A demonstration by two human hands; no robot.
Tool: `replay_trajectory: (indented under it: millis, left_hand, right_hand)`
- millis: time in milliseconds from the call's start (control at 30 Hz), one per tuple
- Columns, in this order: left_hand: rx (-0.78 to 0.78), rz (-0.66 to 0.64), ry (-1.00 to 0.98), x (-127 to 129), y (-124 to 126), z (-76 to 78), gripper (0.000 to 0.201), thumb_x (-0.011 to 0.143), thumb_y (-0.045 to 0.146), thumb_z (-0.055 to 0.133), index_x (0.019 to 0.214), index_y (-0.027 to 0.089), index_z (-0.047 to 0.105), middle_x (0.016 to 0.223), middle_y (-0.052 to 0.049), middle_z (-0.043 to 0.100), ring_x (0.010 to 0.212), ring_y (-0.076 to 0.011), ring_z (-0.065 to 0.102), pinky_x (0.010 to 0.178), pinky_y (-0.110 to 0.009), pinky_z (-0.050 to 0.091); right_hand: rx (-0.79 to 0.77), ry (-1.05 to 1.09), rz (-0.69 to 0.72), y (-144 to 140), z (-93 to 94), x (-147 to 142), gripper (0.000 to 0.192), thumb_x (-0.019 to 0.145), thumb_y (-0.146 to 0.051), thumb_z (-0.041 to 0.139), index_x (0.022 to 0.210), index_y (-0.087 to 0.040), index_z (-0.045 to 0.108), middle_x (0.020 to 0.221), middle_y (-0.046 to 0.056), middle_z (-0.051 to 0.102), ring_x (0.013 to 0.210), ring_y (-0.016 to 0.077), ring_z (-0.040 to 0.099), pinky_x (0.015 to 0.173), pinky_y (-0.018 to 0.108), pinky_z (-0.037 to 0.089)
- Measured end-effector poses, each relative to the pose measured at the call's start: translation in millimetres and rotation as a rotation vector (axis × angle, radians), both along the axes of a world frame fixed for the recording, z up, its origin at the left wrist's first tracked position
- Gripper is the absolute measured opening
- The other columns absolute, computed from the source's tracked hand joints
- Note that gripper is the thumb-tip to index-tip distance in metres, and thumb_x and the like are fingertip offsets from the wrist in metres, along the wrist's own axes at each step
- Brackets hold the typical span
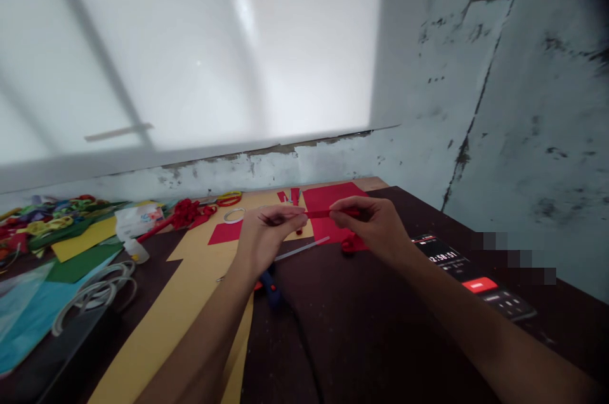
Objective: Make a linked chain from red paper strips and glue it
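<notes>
Here, nearest at left on a dark table [371,334], a black box [71,353] beside coiled grey cable [102,286]; alongside, a long sheet of tan paper [166,315] and a blue tool [271,290] with a black cord [304,340]. At right, a phone [476,277] with a lit screen.

Above the table, pinching a narrow red strip [317,214] between thumb and fingers of the left hand [266,236] and likewise of the right hand [380,223], with a short span exposed between both grips. Just below, a translucent stick [307,247] near the left hand.

Beyond, red paper [328,193], a white ring [226,220] and, farther left, a ruffled red bundle [187,214]. Farthest back, a pale, peeling wall [447,118].
</notes>
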State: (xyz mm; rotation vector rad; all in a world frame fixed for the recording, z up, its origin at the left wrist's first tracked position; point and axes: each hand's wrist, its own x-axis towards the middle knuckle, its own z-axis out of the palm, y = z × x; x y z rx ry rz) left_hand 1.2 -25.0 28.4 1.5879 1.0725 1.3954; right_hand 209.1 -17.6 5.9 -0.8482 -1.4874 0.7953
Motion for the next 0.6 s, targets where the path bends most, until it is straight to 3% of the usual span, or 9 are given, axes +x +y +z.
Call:
replay_trajectory:
  millis: [267, 600]
  left_hand:
    - [-0.01, -0.05, -0.04, 0.2, 0.1, 1.6, 0.03, 0.065, 0.029, 0.084, 0.092, 0.017, 0.076, 0.078, -0.005, 0.074, 0.067, -0.0154, 0.067, 0.067, -0.029, 0.054]
    - [0.036, -0.097, 0.237, 2.3, -3.9, -4.5, 0.024, 0.078, 0.04, 0.073, 0.087, 0.018, 0.079, 0.078, -0.007, 0.075, 0.07, -0.0176, 0.067, 0.06, -0.026, 0.051]
  right_hand:
    - [0.011, 0.023, -0.008, -3.7, 2.5, -2.1, 0.018, 0.072, -0.035, 0.08, 0.083, -0.021, 0.076, 0.081, 0.004, 0.075, 0.074, 0.0187, 0.07, 0.07, 0.032, 0.06]
    - [0.112, -0.102, 0.048, -10.6, 0.6, -9.8, 0.008, 0.079, -0.028, 0.074, 0.084, -0.022, 0.075, 0.081, 0.002, 0.074, 0.078, 0.0178, 0.07, 0.073, 0.03, 0.057]
